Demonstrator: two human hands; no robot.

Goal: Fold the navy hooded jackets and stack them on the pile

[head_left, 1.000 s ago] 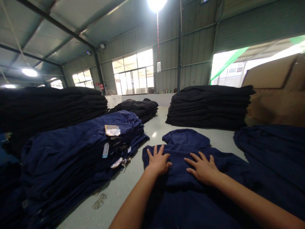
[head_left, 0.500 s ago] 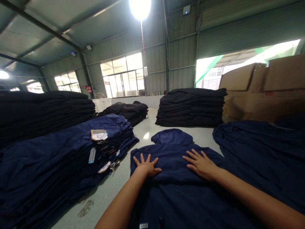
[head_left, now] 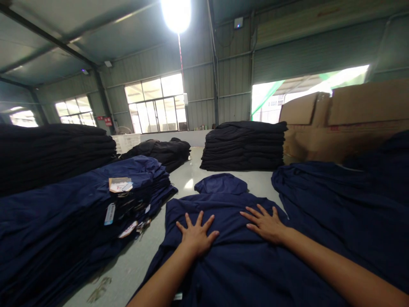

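Observation:
A navy hooded jacket (head_left: 230,264) lies spread on the pale table in front of me, its hood (head_left: 221,184) pointing away. My left hand (head_left: 196,233) rests flat on the left part of its upper body, fingers spread. On the right part, below the shoulder, my right hand (head_left: 266,224) also lies palm down with its fingers apart. Neither hand grips the cloth. A small white label (head_left: 178,296) shows near the bottom, beside my left forearm. The jacket's lower end runs out of view.
A pile of navy garments with hang tags (head_left: 120,185) lies at the left. More navy garments (head_left: 322,200) lie close on the right. Black folded stacks (head_left: 243,147) stand at the back, near cardboard boxes (head_left: 361,106). The pale table top (head_left: 131,270) shows between piles.
My left hand has slid slightly nearer to me over the jacket, fingers still spread. The right hand stays on the cloth. The camera view has turned a little to the right.

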